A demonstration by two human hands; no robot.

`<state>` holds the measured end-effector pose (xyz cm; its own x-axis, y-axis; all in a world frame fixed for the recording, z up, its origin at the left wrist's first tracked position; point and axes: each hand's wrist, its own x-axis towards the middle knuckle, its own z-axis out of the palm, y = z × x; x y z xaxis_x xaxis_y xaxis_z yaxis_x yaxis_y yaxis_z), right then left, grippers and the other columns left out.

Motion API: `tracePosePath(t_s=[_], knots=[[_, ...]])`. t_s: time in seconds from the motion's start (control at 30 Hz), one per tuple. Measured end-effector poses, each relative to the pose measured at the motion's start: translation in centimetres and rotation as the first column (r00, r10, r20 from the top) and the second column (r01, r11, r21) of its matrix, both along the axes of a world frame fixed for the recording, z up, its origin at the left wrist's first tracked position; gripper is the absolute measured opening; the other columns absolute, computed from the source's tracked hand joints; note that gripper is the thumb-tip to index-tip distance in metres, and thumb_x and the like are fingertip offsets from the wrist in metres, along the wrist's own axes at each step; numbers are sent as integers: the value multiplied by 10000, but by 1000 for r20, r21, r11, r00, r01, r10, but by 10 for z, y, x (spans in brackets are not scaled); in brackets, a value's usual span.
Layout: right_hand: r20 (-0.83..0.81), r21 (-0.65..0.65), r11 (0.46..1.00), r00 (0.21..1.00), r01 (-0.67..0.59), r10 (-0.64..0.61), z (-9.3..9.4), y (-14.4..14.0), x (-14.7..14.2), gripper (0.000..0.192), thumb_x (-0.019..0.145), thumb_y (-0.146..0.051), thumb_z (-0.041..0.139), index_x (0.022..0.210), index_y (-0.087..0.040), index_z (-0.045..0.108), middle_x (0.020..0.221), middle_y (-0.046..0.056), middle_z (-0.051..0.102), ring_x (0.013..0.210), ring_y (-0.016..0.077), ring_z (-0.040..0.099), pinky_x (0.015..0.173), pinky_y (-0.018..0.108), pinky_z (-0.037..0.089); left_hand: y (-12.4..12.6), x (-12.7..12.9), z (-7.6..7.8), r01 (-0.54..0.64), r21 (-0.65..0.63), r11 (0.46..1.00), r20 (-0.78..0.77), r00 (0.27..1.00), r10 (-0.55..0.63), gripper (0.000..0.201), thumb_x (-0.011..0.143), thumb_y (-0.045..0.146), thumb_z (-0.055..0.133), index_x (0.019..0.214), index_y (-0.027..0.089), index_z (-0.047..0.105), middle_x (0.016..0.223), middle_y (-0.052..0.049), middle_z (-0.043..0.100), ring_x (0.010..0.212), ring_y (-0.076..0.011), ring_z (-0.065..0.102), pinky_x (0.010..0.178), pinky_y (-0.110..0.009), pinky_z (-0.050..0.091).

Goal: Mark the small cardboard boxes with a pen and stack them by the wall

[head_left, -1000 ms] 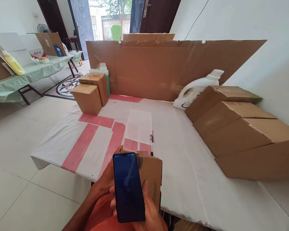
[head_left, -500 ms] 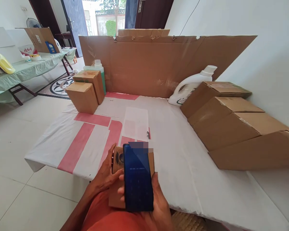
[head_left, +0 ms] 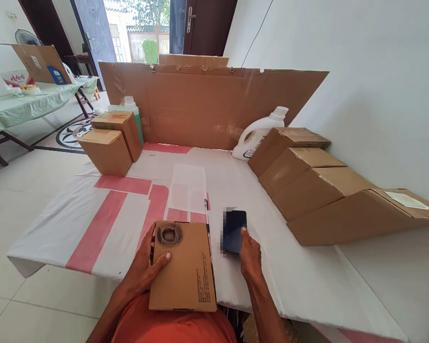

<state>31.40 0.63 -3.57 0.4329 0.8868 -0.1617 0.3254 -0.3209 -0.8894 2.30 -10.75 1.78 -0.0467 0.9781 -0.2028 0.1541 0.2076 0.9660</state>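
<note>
My left hand (head_left: 145,267) grips the left side of a flat brown cardboard box (head_left: 186,271), its thumb lying on top. The box has a dark scribbled ring around a hole near its upper left corner and printed lines at the lower right. A dark smartphone (head_left: 235,232) is in my right hand (head_left: 250,252), to the right of the box and low over the table or on it; I cannot tell which. Beyond the box, a sheet of white paper (head_left: 188,188) lies on the cloth, with a pen (head_left: 206,205) at its right edge.
The table cloth (head_left: 246,281) is white with red shapes. Two small boxes (head_left: 107,152) and a green-liquid bottle stand at the left. A white jug (head_left: 259,133) and several cardboard boxes (head_left: 307,186) line the right. A tall cardboard panel (head_left: 193,105) closes the back.
My right hand has carried the phone from above the box to the right, over the table. The box's top is now uncovered. My left hand still holds the box. The view has shifted rightward.
</note>
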Motion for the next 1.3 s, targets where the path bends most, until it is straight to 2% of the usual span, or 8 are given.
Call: tracePosePath(t_s=[0.43,0.53,0.63,0.7,0.8,0.97,1.2,1.3], knots=[[306,70,980,939,-187,157,7,-36,14,478,814,-556,573,1062,-176,722,1160,194,649,1028,375,632,905,521,489,-20,-12,-10,-34,12,999,-214,976,36,716,1030,609,458,1650,296,286,1534,-137,471,1480,-313,439,1257,-531,331],[71,40,845,845,-533,530,4,-76,8,594,772,-379,674,1351,-246,685,1373,134,647,1194,346,646,979,492,545,-40,-14,-12,-24,-32,999,-198,980,17,692,1036,639,391,1641,308,323,1587,-130,433,1510,-331,407,1262,-544,329],[-154,81,631,616,-772,773,-7,-119,-8,933,753,-217,721,1621,-333,398,1645,79,451,1514,337,410,1238,563,337,-62,-9,-9,17,-76,997,-153,988,-28,731,1016,669,407,1644,302,332,1663,-115,377,1574,-345,311,1295,-545,270],[-155,98,674,657,-732,737,-7,-135,-20,930,763,-231,742,1623,-315,398,1627,91,470,1531,349,379,1259,581,293,-74,-6,1,7,-92,996,-119,993,-18,783,986,683,467,1657,312,307,1669,-100,387,1596,-354,261,1275,-541,322],[-116,148,785,778,-601,617,19,-133,-31,641,885,-387,706,1504,-291,574,1377,117,652,1194,330,649,996,481,572,-82,-10,27,-44,-98,994,-124,992,31,827,926,711,550,1644,357,339,1614,-82,464,1534,-397,361,1119,-519,522],[20,305,789,832,-533,554,87,-90,-41,430,956,-518,648,1315,-292,719,1103,88,702,900,273,645,811,393,559,-58,-21,61,-127,38,991,-259,957,132,666,936,715,523,1486,344,566,1389,-99,608,1164,-345,628,886,-450,597],[-213,383,777,771,-499,600,40,-58,-96,744,946,-516,682,1579,-265,382,1573,120,504,1441,293,482,1196,482,394,-6,3,7,-119,180,976,-130,981,144,745,976,636,543,1582,264,319,1526,-152,521,1426,-339,516,1190,-521,422],[-259,359,843,825,-401,503,19,-65,-95,680,929,-492,707,1517,-246,471,1527,123,558,1461,305,463,1222,495,359,-12,14,-19,-120,174,977,-114,984,141,847,977,617,568,1646,279,173,1613,-155,437,1491,-358,449,1228,-538,384]])
